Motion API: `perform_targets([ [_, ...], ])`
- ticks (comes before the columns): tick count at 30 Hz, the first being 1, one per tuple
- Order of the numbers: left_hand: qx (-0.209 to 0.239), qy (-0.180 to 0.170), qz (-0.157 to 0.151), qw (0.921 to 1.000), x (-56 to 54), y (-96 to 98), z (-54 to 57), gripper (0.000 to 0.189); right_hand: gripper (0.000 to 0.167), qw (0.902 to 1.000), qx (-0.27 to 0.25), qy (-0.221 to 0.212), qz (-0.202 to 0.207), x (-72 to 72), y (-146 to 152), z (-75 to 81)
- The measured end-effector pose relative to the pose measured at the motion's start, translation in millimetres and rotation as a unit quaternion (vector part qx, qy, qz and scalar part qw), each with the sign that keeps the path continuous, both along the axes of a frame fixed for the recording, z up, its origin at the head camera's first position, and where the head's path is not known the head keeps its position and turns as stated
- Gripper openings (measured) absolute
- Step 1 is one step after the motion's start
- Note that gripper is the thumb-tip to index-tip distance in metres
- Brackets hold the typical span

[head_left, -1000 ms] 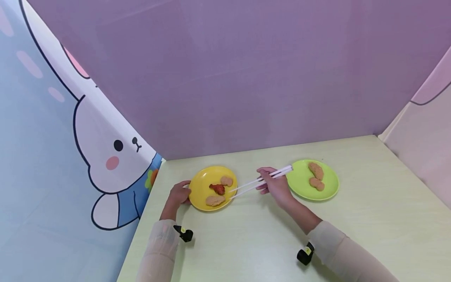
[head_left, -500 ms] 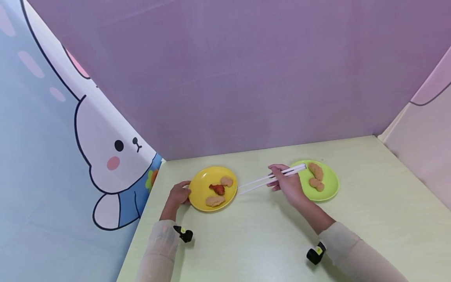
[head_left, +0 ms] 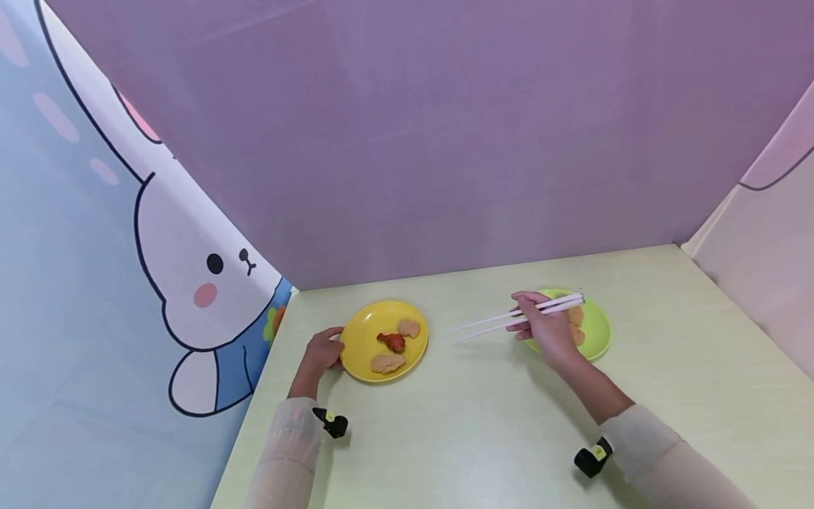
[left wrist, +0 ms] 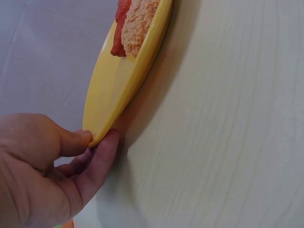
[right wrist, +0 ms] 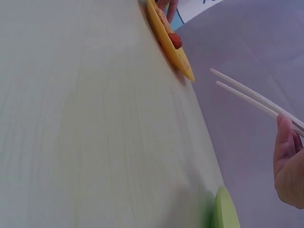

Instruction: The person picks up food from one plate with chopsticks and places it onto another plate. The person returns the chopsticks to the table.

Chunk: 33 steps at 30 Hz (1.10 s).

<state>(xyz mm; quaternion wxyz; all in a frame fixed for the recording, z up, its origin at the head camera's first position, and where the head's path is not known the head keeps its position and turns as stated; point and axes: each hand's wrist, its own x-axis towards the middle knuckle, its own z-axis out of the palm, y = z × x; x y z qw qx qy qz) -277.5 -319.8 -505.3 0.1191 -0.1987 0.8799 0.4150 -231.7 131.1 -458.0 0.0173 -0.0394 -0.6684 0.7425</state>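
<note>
My left hand (head_left: 324,350) pinches the left rim of a yellow plate (head_left: 359,339), thumb on top and fingers beneath, as the left wrist view (left wrist: 52,166) shows. On that plate lie a red drumstick (head_left: 392,342), a tan breaded piece (head_left: 388,363) and a smaller tan nugget (head_left: 409,327). My right hand (head_left: 548,332) holds a pair of white chopsticks (head_left: 490,327), tips pointing left and slightly apart, with nothing between them. The hand is above the left part of a green plate (head_left: 598,332) and partly hides two tan pieces (head_left: 576,316) on it.
Both plates stand on a pale wood-grain table (head_left: 458,424). A purple cloth wall (head_left: 483,141) rises behind the table's back edge, and a blue panel with a cartoon rabbit (head_left: 210,283) borders the left side.
My right hand has moved right with the chopsticks, their tips leaving the yellow plate's edge, and now overlaps the green plate. The left hand and yellow plate stay where they were.
</note>
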Motion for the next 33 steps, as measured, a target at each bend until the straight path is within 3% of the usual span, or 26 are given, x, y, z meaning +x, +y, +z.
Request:
perform_targets([
  [4, -0.002, -0.001, -0.002, 1.0000, 0.6, 0.4, 0.9, 0.054, 0.016, 0.9999, -0.009, -0.001, -0.007, 2.1, 10, 0.7],
  [19, 0.000, -0.004, 0.002, 1.0000, -3.3, -1.0, -3.0, 0.053, 0.011, 0.9965, -0.079, 0.013, -0.026, 12.9, 45, 1.1],
  [27, 0.001, -0.005, 0.001, 1.0000, -3.2, -1.0, -2.0, 0.053, 0.011, 0.9962, -0.082, 0.010, -0.028, 17.2, 61, 3.3],
  [33, 0.000, -0.006, 0.002, 1.0000, -2.2, 0.5, -0.6, 0.053, 0.012, 0.9976, -0.055, 0.024, -0.036, 20.0, 75, 1.3],
])
